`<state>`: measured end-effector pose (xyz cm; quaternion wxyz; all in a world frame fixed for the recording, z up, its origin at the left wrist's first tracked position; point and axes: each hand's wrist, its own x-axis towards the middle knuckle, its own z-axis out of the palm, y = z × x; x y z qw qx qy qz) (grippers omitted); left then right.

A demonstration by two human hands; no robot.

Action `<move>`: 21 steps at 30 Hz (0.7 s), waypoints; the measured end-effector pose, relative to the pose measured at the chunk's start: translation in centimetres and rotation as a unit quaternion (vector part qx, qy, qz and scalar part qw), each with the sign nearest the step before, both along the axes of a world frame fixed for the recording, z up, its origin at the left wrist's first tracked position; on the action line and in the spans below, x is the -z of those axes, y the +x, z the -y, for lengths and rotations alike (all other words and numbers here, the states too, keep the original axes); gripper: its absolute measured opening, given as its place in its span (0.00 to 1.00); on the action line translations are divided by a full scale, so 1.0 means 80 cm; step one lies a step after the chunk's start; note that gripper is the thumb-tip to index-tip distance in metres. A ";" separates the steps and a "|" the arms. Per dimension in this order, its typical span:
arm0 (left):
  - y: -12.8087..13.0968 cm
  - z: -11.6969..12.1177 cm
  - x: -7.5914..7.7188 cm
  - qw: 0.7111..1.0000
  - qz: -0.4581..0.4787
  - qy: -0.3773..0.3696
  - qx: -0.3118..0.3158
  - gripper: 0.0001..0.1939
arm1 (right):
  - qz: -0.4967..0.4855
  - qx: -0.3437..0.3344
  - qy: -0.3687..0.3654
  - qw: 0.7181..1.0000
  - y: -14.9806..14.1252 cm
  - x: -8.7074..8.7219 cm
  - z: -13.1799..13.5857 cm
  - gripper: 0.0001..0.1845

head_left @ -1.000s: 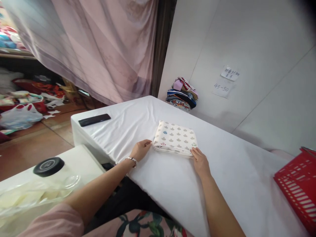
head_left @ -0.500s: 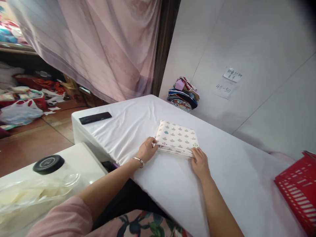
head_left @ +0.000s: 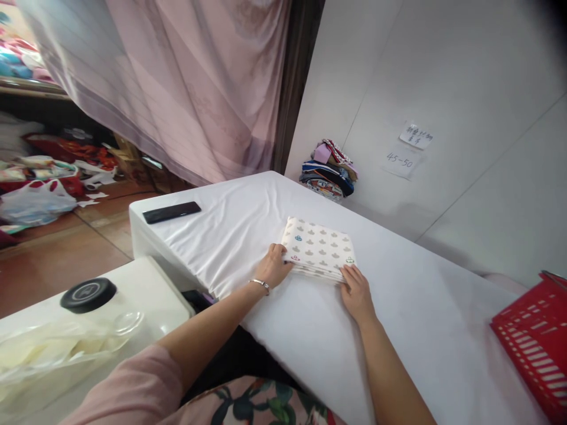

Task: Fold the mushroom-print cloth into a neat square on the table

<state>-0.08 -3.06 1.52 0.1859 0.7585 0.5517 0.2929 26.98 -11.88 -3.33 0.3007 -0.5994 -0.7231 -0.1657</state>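
A white folded cloth (head_left: 319,243) with rows of grey printed motifs and a few coloured ones lies flat on the white-covered table (head_left: 425,313). Its stacked layers show along the near edge. My left hand (head_left: 273,267), with a bracelet at the wrist, is closed on the near left corner, the thumb by the lower layers. At the near right corner, the fingers of my right hand (head_left: 357,291) rest on top and grip the edge. That thumb is partly hidden.
A black phone (head_left: 172,212) lies at the table's far left. A pile of folded clothes (head_left: 328,171) stands against the wall. To the right is a red basket (head_left: 531,336). A black round lid (head_left: 88,294) and a clear plastic bag (head_left: 66,354) sit on a white surface at left.
My left hand has slid slightly right and now covers more of the cloth's near left corner. My right hand has shifted slightly left along the edge. The cloth has hardly moved.
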 end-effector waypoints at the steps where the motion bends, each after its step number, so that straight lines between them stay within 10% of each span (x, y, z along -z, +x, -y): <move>1: 0.001 0.000 -0.001 1.000 0.008 -0.010 -0.003 0.13 | -0.002 -0.001 0.001 1.000 0.000 0.000 0.000 0.23; 21: 0.006 -0.004 -0.005 1.000 -0.020 -0.003 -0.019 0.15 | -0.023 -0.006 -0.020 1.000 0.003 0.003 -0.002 0.23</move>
